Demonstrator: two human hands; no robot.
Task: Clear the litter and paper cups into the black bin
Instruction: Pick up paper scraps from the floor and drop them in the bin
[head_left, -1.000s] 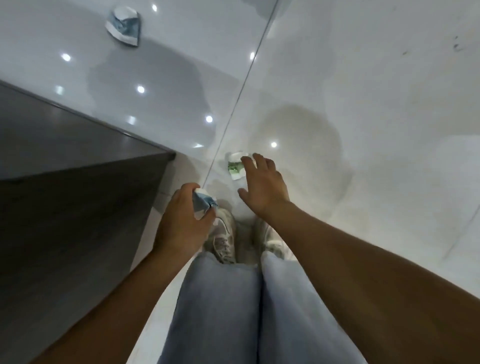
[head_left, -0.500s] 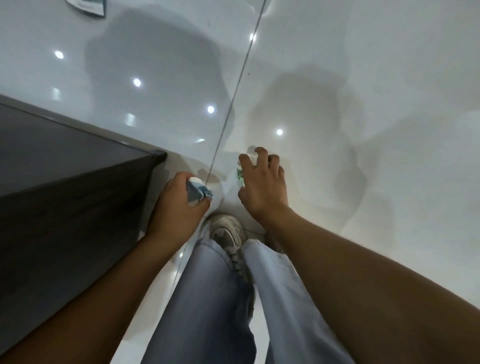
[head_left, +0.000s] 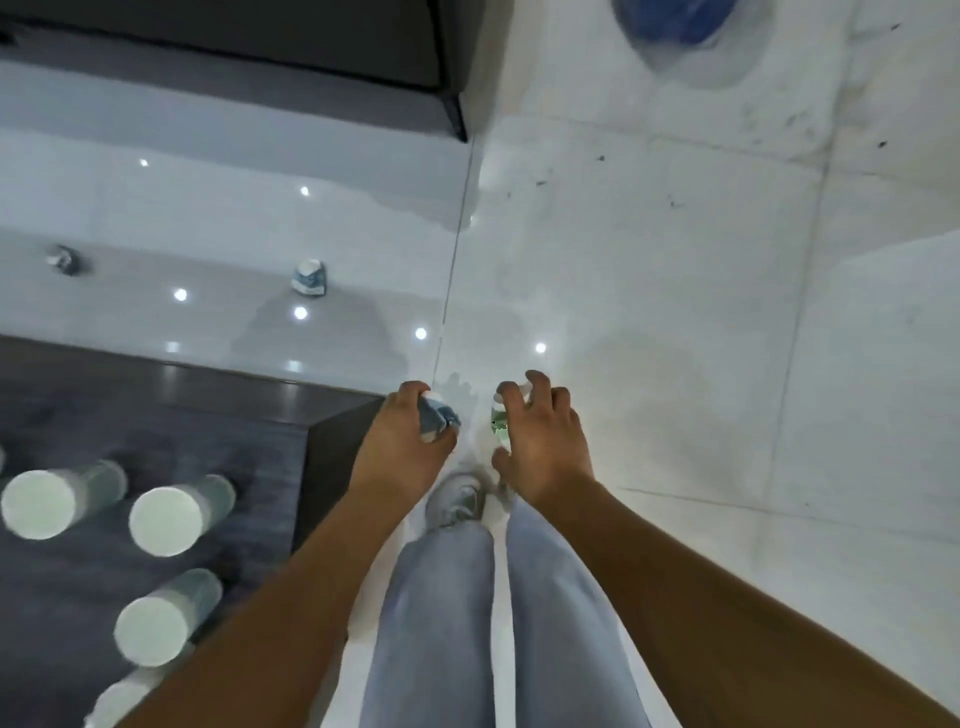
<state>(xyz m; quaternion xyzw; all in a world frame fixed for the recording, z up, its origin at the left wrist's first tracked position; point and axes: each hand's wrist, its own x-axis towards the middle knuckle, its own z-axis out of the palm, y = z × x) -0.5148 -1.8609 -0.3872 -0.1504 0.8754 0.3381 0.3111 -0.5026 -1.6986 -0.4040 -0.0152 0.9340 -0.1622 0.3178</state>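
Both hands are out in front of the person, above the pale tiled floor (head_left: 675, 322). Left hand (head_left: 402, 447) has its fingers curled round a crumpled blue-and-white paper cup (head_left: 435, 418), gripping it just past the corner of the dark table (head_left: 156, 415). Right hand (head_left: 540, 441) is closed on a squashed white cup with green print (head_left: 500, 421), thumb below and fingers bent over the top. The two hands are near each other, not touching, above a grey shoe (head_left: 460, 501) and the light blue trouser legs (head_left: 498, 623).

Further off on the floor lies another crushed blue-and-white cup (head_left: 310, 278), and to its left a small dark crumpled piece of litter (head_left: 63, 258), blurred. On the table stand three whole white paper cups (head_left: 36, 503) (head_left: 165, 519) (head_left: 150, 629), well apart from the hands, with part of a fourth at the bottom edge (head_left: 119, 699). At the top edge is a round blue and white object (head_left: 675, 31), cut off by the frame; what it is cannot be told.
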